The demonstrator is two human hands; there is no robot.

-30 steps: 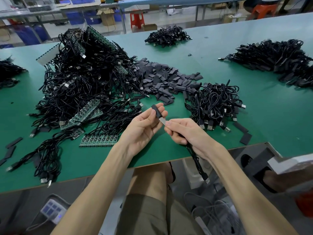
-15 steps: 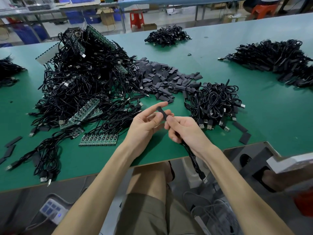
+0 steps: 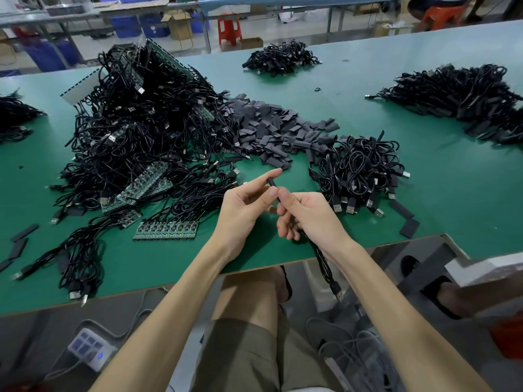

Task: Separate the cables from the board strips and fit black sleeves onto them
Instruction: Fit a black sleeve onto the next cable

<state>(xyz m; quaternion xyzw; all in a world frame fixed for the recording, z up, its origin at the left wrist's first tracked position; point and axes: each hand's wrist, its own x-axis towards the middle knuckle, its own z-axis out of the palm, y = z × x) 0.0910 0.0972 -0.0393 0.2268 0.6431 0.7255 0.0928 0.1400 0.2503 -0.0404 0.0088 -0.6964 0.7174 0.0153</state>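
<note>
a black cable [image 3: 325, 264] hangs below the edge of the green surface [image 3: 452, 210], its plug beside the person's knee. the right hand [image 3: 308, 216] holds the cable's upper end, fingers curled round it. touching it, the left hand [image 3: 243, 205] pinches a black sleeve [image 3: 272, 183] between thumb and forefinger at the cable's tip. left of the hands lies a board strip [image 3: 167, 230]. behind, a heap of loose sleeves [image 3: 271, 128] sits between a tangle of cables [image 3: 135, 131] and a pile of coiled cables [image 3: 359, 165].
</note>
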